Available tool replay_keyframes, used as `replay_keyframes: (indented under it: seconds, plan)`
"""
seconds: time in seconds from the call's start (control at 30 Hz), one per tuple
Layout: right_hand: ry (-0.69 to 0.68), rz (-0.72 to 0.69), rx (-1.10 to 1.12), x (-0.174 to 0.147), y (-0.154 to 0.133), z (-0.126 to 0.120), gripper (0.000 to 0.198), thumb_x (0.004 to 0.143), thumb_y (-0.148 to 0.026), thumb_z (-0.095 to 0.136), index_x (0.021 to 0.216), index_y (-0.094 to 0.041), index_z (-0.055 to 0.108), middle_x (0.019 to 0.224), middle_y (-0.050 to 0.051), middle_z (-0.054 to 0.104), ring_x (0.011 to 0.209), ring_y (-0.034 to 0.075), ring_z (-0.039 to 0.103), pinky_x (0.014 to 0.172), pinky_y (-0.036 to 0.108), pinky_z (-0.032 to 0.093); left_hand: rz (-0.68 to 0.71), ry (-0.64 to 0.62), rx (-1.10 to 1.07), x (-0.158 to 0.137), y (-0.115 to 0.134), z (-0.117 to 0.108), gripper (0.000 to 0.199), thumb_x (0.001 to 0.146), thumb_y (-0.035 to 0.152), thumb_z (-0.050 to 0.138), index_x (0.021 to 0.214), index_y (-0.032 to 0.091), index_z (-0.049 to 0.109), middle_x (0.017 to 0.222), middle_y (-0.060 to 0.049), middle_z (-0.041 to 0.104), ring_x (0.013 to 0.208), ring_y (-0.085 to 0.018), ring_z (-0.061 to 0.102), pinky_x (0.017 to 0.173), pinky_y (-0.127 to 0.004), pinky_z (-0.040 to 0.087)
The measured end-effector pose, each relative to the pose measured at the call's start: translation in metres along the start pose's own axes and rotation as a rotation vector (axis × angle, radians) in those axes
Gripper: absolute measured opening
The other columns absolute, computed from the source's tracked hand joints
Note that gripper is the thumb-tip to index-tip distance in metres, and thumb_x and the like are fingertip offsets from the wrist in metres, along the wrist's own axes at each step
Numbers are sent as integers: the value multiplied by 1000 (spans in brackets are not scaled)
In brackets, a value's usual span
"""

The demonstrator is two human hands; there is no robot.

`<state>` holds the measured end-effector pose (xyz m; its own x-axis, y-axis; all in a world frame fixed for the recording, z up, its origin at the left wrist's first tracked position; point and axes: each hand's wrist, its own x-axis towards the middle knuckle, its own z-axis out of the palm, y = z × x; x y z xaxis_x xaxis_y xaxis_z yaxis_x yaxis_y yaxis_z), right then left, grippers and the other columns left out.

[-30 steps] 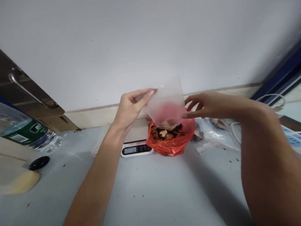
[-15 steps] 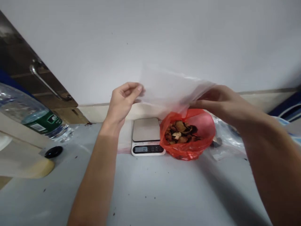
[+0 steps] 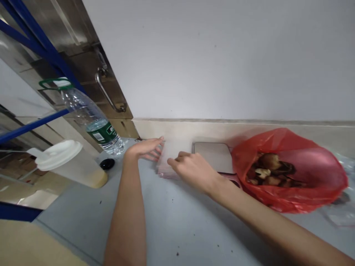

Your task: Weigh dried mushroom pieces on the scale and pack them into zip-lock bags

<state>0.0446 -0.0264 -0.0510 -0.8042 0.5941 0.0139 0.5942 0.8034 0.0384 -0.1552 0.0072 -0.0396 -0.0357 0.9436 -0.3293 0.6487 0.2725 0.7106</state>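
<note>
My left hand (image 3: 146, 148) is open at the left edge of a stack of clear plastic bags (image 3: 169, 153), its fingers stretched out along that side. Over the stack's right part is my right hand (image 3: 191, 168), fingers curled in and thumb pointing left. Whatever it grips, if anything, is hidden beneath the fingers. A kitchen scale (image 3: 213, 157) with a grey plate lies just right of the stack, its display mostly covered by my right wrist. Beside the scale sits an open red plastic bag (image 3: 280, 197) holding dried brown slices (image 3: 270, 162).
On the left stand a water bottle (image 3: 102, 131) with a green label and a lidded plastic cup (image 3: 80, 170). A black round object (image 3: 107, 163) lies between them. A white wall (image 3: 222, 66) rises behind the grey table (image 3: 172, 229). More clear plastic (image 3: 340, 214) lies far right.
The clear bag both hands held up is no longer raised. My hands have come down to the stack left of the scale, and my left hand has opened. The view has swung left.
</note>
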Motion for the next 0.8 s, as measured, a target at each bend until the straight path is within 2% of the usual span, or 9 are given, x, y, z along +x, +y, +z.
replay_keyframes:
  seconds: [0.07, 0.2, 0.33, 0.43, 0.5, 0.6, 0.67, 0.7, 0.8]
  plan:
    - [-86, -20, 37, 4, -4, 11, 22, 103, -10, 49, 109, -17, 69, 97, 13, 79, 94, 25, 73, 60, 32, 33, -27, -39, 19, 6, -5, 2, 36, 95, 56, 49, 90, 23, 59, 79, -6, 73, 79, -24, 75, 73, -33, 62]
    - [-125, 26, 149, 1, -3, 23, 22, 103, -13, 52, 112, -17, 71, 107, 12, 78, 97, 25, 73, 67, 32, 42, 61, 15, 154, 21, -3, 9, 24, 81, 35, 73, 98, 23, 61, 82, -1, 69, 87, -23, 71, 82, -32, 58]
    - [-80, 65, 244, -3, -2, 26, 22, 100, -10, 55, 109, -15, 75, 111, 15, 77, 96, 24, 72, 73, 32, 48, 215, -32, 280, 31, 8, 26, 45, 75, 19, 74, 119, 27, 70, 105, 0, 69, 98, -19, 68, 89, -26, 52]
    - [-40, 57, 323, -6, 0, 29, 23, 98, -9, 57, 106, -13, 78, 118, 17, 74, 100, 25, 72, 78, 32, 52, 233, -146, 370, 35, 13, 40, 61, 78, 23, 74, 138, 28, 67, 117, -4, 71, 97, -20, 71, 89, -27, 53]
    - [-38, 29, 388, -11, 2, 29, 21, 96, -10, 60, 108, -13, 78, 121, 17, 74, 102, 26, 72, 81, 33, 54, 223, -179, 426, 36, 13, 47, 69, 80, 32, 75, 148, 26, 60, 128, -9, 70, 107, -23, 71, 95, -30, 53]
    - [-19, -88, 519, -27, 10, 18, 18, 94, -9, 63, 101, -15, 78, 118, 13, 76, 107, 24, 71, 90, 33, 54, 201, -180, 497, 36, 14, 52, 81, 79, 49, 77, 154, 28, 54, 147, -14, 62, 126, -32, 65, 104, -38, 51]
    - [57, -113, 590, -44, 20, 3, 20, 94, -8, 60, 96, -17, 77, 115, 10, 76, 103, 21, 71, 88, 31, 53, 187, -163, 536, 34, 18, 53, 89, 75, 56, 78, 156, 30, 51, 154, -16, 57, 133, -39, 61, 107, -45, 50]
    - [98, -77, 611, -54, 26, -6, 19, 95, -10, 59, 96, -18, 77, 112, 8, 77, 97, 19, 71, 84, 30, 53, 184, -151, 551, 33, 21, 53, 92, 74, 56, 79, 156, 29, 50, 154, -17, 56, 134, -41, 60, 107, -48, 49]
    - [150, 73, 648, -90, 53, -35, 19, 96, -21, 58, 86, -20, 75, 77, 0, 73, 65, 15, 64, 65, 27, 49, 204, -105, 570, 24, 37, 51, 88, 79, 50, 77, 158, 26, 48, 142, -16, 67, 126, -39, 65, 106, -47, 49]
